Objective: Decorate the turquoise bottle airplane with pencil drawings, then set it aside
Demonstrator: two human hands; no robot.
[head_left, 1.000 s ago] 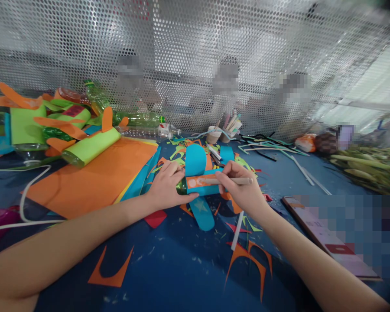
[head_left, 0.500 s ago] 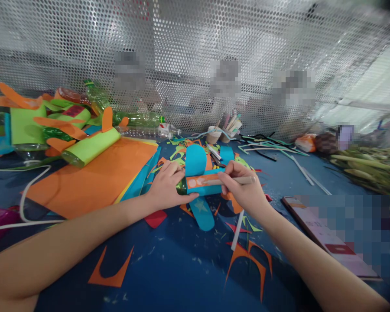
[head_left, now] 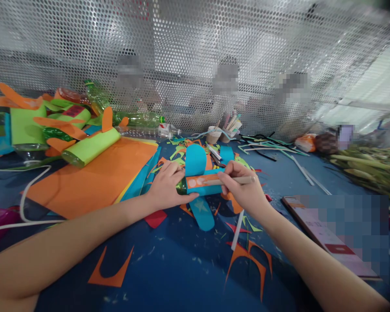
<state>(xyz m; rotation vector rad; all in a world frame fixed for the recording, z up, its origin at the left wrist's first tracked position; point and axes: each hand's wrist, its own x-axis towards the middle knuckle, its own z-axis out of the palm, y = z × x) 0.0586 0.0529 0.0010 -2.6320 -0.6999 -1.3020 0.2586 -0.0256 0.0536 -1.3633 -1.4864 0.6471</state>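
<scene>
A green plastic bottle (head_left: 182,187) wrapped in blue paper (head_left: 204,190) lies on its side in front of me. Blue paper wings stick out from it; the near wing (head_left: 203,214) carries a pale star. Along its top runs an orange strip (head_left: 192,183) with pale round marks. My left hand (head_left: 169,182) grips the bottle's left end, fingers over the far side and thumb along the near side. Pinched in my right hand (head_left: 238,184) is a slim, pale pen-like stick (head_left: 247,180), its point at the orange strip. Whether it is a pen or brush I cannot tell.
Orange sheets (head_left: 94,182) and paper-covered bottles (head_left: 92,147) lie at left. Behind the work stand cups (head_left: 213,135) with brushes, before a perforated metal screen (head_left: 182,52). Paper scraps (head_left: 108,275) are scattered about. A phone (head_left: 331,242) lies at right, near dry stalks (head_left: 367,169).
My hands, the bottle and the stick stay practically where they were. Beyond the screen, people have shifted slightly.
</scene>
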